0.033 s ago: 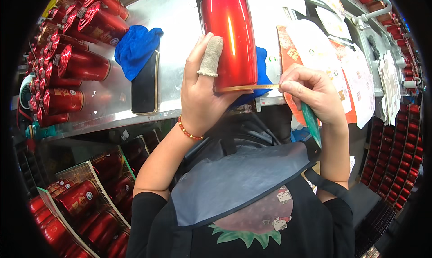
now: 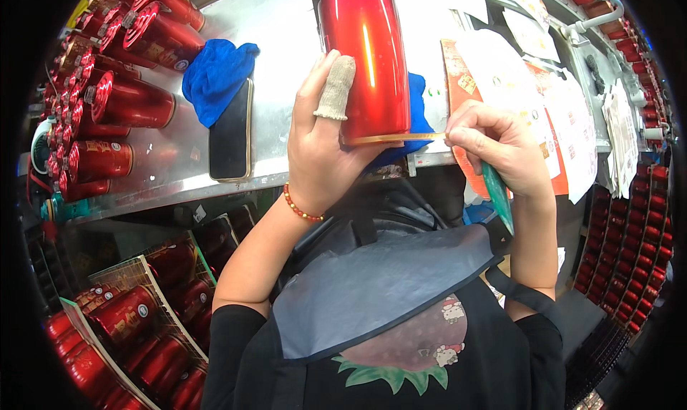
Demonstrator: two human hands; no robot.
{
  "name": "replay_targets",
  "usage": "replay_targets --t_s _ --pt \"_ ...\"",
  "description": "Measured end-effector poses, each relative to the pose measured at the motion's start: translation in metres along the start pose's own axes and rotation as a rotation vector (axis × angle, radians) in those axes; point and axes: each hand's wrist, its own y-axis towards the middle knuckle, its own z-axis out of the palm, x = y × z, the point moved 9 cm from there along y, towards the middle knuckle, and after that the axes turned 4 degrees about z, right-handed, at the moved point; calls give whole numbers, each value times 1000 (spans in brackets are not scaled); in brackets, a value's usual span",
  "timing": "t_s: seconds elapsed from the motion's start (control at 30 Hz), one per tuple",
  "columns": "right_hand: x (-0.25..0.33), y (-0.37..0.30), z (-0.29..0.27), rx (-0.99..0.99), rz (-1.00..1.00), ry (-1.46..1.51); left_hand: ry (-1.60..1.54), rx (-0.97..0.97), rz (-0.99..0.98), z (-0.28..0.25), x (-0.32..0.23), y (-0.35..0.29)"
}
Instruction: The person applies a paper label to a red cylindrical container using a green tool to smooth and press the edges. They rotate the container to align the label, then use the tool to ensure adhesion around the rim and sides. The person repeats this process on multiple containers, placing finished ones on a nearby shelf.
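Observation:
A glossy red metal canister (image 2: 366, 66) lies on the bench with its base end toward me. My left hand (image 2: 322, 134) is wrapped round its lower left side; a beige knitted finger sleeve (image 2: 336, 88) covers one finger. A thin gold strip (image 2: 401, 137) runs along the canister's base edge and stretches off to the right. Its free end is pinched between the thumb and finger of my right hand (image 2: 501, 149). That same hand also keeps a flat green pointed tool (image 2: 497, 195) in its palm, tip pointing down. Under the canister's right side shows a blue cloth (image 2: 416, 116).
On the left of the bench (image 2: 275, 74) lie a phone (image 2: 230, 142) and a crumpled blue cloth (image 2: 218, 81). Several red canisters (image 2: 132, 99) crowd the far left, more fill boxes (image 2: 129, 317) below. Sticker sheets (image 2: 501, 74) lie to the right, near racks of red canisters (image 2: 630, 245).

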Motion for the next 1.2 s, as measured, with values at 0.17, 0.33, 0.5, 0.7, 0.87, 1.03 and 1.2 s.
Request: replay_targets --t_s 0.17,0.33,0.5,0.7,0.87,1.03,1.2 --pt "15 -7 6 19 -38 4 6 0 28 -1 -1 0" --pt "10 -5 1 3 -30 -78 0 -3 11 -2 0 -1" --pt "-16 3 -6 -32 35 -97 -77 -15 -33 -2 5 -4" --pt "-25 13 -2 -16 15 -121 -87 47 -74 -4 13 -9" --pt "-25 13 -2 -12 38 -98 115 73 101 -12 -18 0" --pt "-29 18 0 -9 57 -109 173 95 95 0 -17 5" --pt "-28 24 10 26 42 -167 129 68 64 -1 -11 -1"
